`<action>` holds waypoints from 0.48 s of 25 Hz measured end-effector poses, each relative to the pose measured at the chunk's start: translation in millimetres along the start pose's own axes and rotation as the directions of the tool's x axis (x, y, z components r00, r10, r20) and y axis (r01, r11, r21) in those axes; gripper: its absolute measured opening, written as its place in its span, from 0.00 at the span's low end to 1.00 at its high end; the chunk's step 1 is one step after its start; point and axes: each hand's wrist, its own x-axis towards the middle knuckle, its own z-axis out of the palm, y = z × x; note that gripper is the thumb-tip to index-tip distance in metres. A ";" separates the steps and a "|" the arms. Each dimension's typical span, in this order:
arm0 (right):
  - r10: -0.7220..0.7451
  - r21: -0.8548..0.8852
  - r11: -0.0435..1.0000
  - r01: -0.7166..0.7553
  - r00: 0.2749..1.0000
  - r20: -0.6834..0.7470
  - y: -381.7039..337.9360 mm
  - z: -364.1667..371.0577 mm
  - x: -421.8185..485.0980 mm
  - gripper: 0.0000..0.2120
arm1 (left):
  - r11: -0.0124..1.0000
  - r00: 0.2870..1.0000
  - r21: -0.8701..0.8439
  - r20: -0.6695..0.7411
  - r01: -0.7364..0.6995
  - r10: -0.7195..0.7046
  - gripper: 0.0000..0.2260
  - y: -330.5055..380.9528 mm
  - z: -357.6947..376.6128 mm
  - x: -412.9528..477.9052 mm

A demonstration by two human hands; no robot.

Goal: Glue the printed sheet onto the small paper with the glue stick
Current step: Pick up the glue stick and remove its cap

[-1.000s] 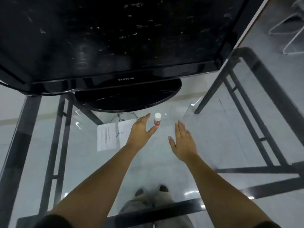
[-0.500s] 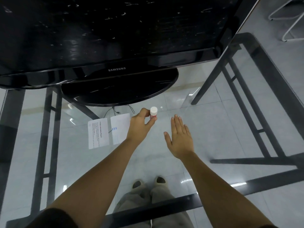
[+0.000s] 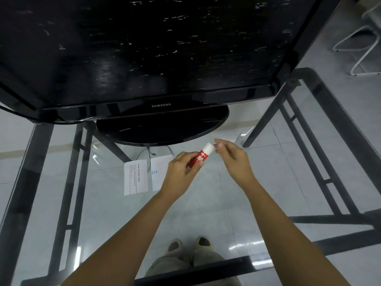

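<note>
While uncapping, keep the glue stick (image 3: 199, 158) steady at frame centre, above the counter (image 3: 206, 205); pull the cap (image 3: 208, 148) straight off along the barrel. Left hand (image 3: 181, 175): clamped round the red barrel. Right hand (image 3: 234, 158): pinching the white cap. Printed sheet (image 3: 136, 177) and small paper (image 3: 157, 176) flat, left of centre.

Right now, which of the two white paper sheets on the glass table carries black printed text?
The left white sheet; the right white sheet shows only small blue marks.
</note>
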 end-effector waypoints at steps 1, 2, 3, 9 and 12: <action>-0.010 0.011 1.000 0.010 1.000 0.027 -5.2 2.3 1.4 0.14 | 1.000 1.000 0.013 0.007 -0.008 0.008 0.14 0.8 -1.5 0.9; -0.023 0.017 1.000 0.022 0.999 0.041 -8.8 3.9 2.6 0.13 | 1.000 1.000 0.027 0.013 -0.015 0.015 0.15 1.3 -2.5 2.2; -0.035 0.025 0.999 0.034 0.998 0.045 -10.9 5.3 4.1 0.11 | 0.999 1.000 0.037 0.015 -0.022 0.021 0.15 1.6 -3.2 3.3; -0.035 0.077 0.996 0.033 0.999 0.023 -11.4 9.1 17.5 0.05 | 0.999 1.000 0.047 0.029 -0.004 0.003 0.15 -8.8 -2.9 8.9; -0.001 0.067 0.998 0.013 0.985 -0.172 -2.7 7.9 27.8 0.09 | 0.996 0.998 0.067 0.041 0.052 -0.055 0.14 -22.3 -3.0 4.9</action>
